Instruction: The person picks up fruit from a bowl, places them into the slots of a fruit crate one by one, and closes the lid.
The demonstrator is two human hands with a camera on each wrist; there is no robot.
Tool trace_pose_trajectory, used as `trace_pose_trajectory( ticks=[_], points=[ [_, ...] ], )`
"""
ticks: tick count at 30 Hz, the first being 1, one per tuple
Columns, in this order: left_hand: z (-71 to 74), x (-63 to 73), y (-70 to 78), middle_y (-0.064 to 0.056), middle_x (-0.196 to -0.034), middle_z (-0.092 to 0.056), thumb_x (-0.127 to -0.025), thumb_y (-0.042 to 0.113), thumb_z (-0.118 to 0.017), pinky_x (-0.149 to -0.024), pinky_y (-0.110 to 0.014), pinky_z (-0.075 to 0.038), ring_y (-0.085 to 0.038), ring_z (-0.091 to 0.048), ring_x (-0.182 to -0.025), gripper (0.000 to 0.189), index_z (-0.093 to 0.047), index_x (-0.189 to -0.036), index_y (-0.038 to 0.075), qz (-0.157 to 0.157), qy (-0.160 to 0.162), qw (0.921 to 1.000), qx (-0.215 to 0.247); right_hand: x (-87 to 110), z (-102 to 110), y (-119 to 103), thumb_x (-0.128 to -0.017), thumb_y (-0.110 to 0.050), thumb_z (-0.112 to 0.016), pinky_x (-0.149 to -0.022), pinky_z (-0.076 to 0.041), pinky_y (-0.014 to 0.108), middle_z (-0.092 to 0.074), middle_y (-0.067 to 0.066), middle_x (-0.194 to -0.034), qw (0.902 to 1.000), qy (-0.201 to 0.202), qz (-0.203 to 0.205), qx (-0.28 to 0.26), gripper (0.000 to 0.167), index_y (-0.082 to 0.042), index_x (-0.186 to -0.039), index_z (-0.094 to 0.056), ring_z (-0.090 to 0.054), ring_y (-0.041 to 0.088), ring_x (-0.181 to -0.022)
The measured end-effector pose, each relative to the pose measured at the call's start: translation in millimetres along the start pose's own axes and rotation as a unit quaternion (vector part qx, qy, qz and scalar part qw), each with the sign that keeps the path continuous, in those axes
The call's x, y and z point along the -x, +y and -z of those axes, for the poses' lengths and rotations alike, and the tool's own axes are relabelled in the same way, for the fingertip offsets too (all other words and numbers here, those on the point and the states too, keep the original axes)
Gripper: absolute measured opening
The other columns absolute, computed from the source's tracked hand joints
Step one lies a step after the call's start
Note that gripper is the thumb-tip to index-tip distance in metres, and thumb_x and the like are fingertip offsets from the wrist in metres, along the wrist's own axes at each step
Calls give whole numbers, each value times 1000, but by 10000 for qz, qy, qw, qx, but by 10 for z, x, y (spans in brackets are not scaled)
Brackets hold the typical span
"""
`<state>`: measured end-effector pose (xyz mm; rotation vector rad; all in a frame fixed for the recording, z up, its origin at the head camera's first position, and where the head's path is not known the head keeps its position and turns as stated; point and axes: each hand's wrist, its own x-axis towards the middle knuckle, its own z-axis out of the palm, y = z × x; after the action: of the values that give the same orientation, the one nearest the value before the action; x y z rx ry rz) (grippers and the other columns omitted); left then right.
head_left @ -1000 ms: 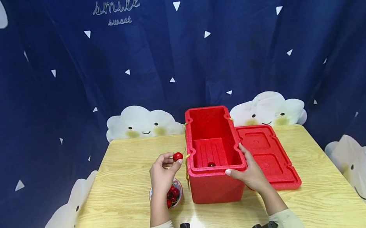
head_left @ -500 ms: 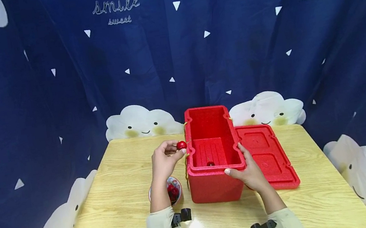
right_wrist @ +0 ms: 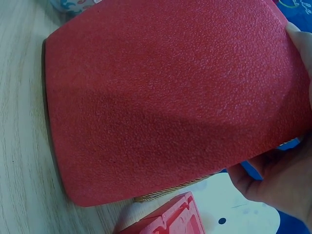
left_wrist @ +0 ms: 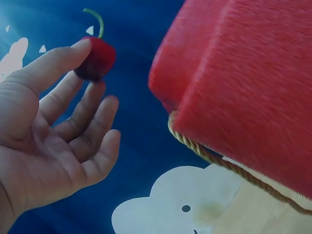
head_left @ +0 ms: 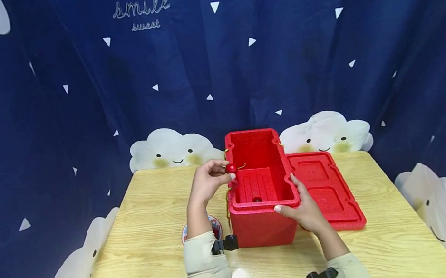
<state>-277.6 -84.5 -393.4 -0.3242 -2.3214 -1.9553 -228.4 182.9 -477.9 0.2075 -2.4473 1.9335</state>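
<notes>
My left hand [head_left: 207, 182] pinches a red cherry [head_left: 231, 168] with a green stem between thumb and fingertips, over the left rim of the red foam box [head_left: 264, 229]. In the left wrist view that cherry [left_wrist: 101, 61] is held apart from the box wall [left_wrist: 258, 97], its stem curving up. My right hand [head_left: 308, 212] grips the box's near right corner, thumb on the front rim and fingers along the right side. Another cherry [head_left: 256, 199] lies on the ribbed floor inside the box. Under my left forearm, a patterned bowl [head_left: 217, 226] is mostly hidden.
A red lid [head_left: 327, 193] lies flat on the wooden table [head_left: 145, 256], to the right of the box. Twisted gold cord [left_wrist: 209, 155] runs along the box's side. Behind the table hangs a dark blue curtain [head_left: 193, 57] with clouds.
My left hand has carried the cherry forward and right, from above the bowl area to the box's left rim. The right hand has stayed at its corner.
</notes>
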Motion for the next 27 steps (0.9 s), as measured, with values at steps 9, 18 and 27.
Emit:
trace_pose_trajectory(
  ticks=[9,18,27],
  points=[
    [-33,-240,24,-10,-86,-61,-72,2,-75,-70,-32,-49,-21,-56,-83,34,-66,-105,-1,267,-900,9955,-134,117,10,-340,-74,-18,-78,-85,-47,43,-27,17,-143,9994,-185,-295,-83,101,-12,-149,-10,-35,38,-124],
    [-93,-421,140,-9,-90,-64,-74,7,-76,-82,-48,-47,-22,-59,-82,36,-63,-108,-1,497,-1568,9863,-72,97,4,-371,-74,-17,-78,-87,-46,44,-27,16,-144,9993,-207,-257,-153,101,-11,-149,-10,-35,37,-124],
    [-223,-626,276,-5,-90,-64,-73,8,-77,-68,-30,-47,-19,-54,-83,36,-65,-107,3,686,-1888,9782,-535,99,7,-359,-76,-15,-76,-87,-45,43,-27,16,-144,9992,-258,-219,-201,99,-10,-148,-9,-35,37,-124]
  ],
)
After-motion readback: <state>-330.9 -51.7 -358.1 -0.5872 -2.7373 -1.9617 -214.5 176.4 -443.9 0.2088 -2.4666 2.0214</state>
